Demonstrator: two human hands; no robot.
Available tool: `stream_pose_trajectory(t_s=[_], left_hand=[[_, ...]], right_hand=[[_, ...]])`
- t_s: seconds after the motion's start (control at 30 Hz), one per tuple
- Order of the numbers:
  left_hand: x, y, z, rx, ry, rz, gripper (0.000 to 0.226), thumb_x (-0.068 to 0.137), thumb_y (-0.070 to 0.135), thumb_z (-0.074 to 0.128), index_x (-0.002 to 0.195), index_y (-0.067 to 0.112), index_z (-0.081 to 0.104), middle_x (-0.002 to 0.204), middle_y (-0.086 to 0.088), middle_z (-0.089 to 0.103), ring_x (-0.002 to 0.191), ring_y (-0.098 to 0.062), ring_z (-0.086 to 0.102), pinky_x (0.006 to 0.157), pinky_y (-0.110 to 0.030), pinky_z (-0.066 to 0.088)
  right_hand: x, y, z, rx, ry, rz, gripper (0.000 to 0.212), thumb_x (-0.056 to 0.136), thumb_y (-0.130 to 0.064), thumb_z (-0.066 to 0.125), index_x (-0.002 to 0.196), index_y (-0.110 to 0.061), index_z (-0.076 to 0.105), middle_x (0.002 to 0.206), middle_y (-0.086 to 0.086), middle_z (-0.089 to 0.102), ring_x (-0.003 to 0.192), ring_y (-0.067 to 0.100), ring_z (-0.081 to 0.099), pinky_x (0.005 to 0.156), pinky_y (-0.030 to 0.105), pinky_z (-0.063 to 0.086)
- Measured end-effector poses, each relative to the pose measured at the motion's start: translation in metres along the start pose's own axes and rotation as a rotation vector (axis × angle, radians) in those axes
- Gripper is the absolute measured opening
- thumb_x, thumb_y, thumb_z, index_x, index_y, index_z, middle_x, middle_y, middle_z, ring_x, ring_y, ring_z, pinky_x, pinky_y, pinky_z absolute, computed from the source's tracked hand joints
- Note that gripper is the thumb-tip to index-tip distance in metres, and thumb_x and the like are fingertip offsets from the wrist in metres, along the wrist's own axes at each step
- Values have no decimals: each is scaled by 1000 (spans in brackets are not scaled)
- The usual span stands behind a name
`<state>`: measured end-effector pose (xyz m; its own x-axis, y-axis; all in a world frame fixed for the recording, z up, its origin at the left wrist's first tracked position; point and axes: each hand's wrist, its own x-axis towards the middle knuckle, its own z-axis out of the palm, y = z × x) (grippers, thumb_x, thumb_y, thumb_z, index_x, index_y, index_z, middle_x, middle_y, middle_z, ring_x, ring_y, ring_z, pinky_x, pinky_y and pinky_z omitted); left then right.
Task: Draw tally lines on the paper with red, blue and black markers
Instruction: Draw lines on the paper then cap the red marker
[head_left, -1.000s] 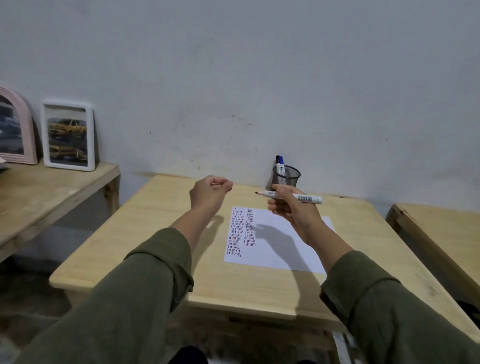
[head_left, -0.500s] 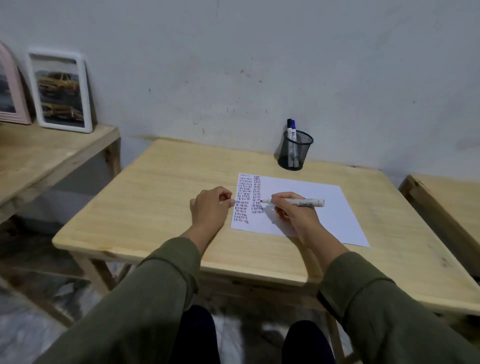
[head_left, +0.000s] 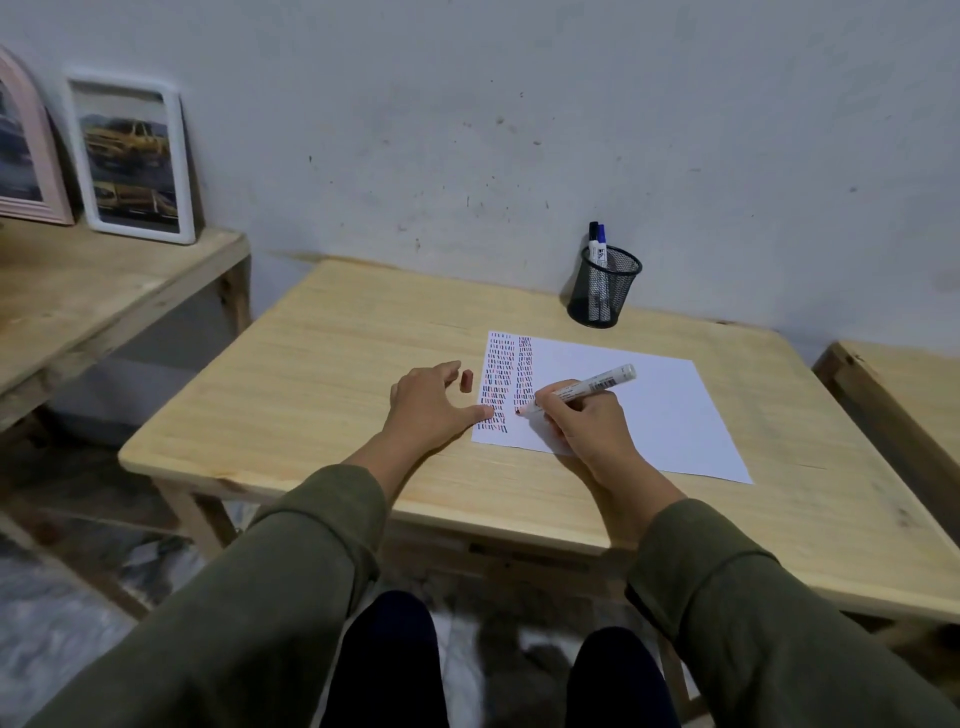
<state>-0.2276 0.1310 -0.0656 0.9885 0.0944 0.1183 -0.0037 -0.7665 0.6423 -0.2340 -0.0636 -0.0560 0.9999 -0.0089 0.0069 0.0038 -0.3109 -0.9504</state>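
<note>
A white sheet of paper (head_left: 654, 410) lies on the wooden table (head_left: 322, 395), with columns of red, blue and black tally lines along its left side. My right hand (head_left: 587, 421) grips a white red-tipped marker (head_left: 597, 385), its tip touching the paper below the second column. My left hand (head_left: 426, 405) rests flat on the table with fingers spread, its thumb on the paper's left edge. The red cap (head_left: 466, 380) stands on the table just beyond those fingers. A black mesh cup (head_left: 605, 291) at the back holds a black marker (head_left: 593, 240) and a blue marker (head_left: 601, 240).
A second wooden table (head_left: 78, 291) at the left carries two framed pictures (head_left: 132, 161) leaning on the wall. Another wooden table's corner (head_left: 893, 400) shows at the right. The wall runs right behind the mesh cup.
Both hands came down from the air to the table. My left hand opened and the red cap now stands on the table. The marker tip reached the paper.
</note>
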Motion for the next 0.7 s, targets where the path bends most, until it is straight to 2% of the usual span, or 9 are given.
stream_pose_trajectory(t_s=[0.2, 0.3, 0.4, 0.47, 0.57, 0.63, 0.7], left_hand=[[2, 0, 1, 5, 11, 3, 50, 62, 54, 75, 96, 19, 63, 130, -2, 62, 123, -19, 54, 101, -34, 33], [-1, 0, 1, 7, 5, 8, 53, 63, 53, 76, 101, 18, 64, 131, -2, 61, 123, -20, 54, 102, -35, 32], [3, 3, -2, -13, -4, -7, 57, 64, 52, 75, 111, 22, 61, 132, -1, 61, 125, -19, 53, 106, -37, 33], [9, 18, -8, -78, 21, 13, 64, 70, 50, 71, 126, 26, 55, 131, 0, 62, 126, -17, 53, 109, -41, 34], [13, 18, -8, -177, 44, -2, 48, 81, 40, 63, 128, 32, 54, 123, 2, 67, 123, -17, 56, 107, -46, 36], [11, 14, -5, -144, 60, -27, 35, 86, 34, 58, 120, 30, 62, 112, 3, 72, 116, -18, 59, 104, -44, 39], [9, 15, -1, -196, 81, -73, 25, 88, 28, 56, 109, 24, 69, 97, 2, 75, 101, -18, 66, 99, -39, 45]], right_hand=[[2, 1, 0, -13, -15, 14, 18, 84, -25, 62, 91, -13, 73, 96, 3, 71, 90, 16, 65, 75, 30, 54], [-2, 2, 0, -24, -20, 21, 18, 84, -25, 60, 88, -12, 73, 92, 3, 71, 87, 18, 65, 74, 33, 53], [1, -3, -1, -31, -14, 11, 15, 85, -24, 60, 86, -13, 72, 86, 0, 69, 80, 14, 64, 66, 26, 51], [5, -16, -12, 28, 32, -17, 11, 86, -23, 62, 86, -15, 70, 83, -2, 68, 77, 10, 63, 63, 21, 48], [6, -19, -14, 145, 42, 8, 6, 86, -19, 63, 85, -15, 68, 75, -1, 65, 70, 9, 60, 59, 18, 45], [2, -17, -11, 212, 44, 18, 5, 86, -15, 64, 84, -15, 69, 70, 1, 63, 65, 11, 57, 56, 18, 45], [0, -19, -9, 270, 37, 10, 6, 84, -11, 64, 81, -14, 69, 68, 5, 63, 59, 13, 55, 51, 19, 44]])
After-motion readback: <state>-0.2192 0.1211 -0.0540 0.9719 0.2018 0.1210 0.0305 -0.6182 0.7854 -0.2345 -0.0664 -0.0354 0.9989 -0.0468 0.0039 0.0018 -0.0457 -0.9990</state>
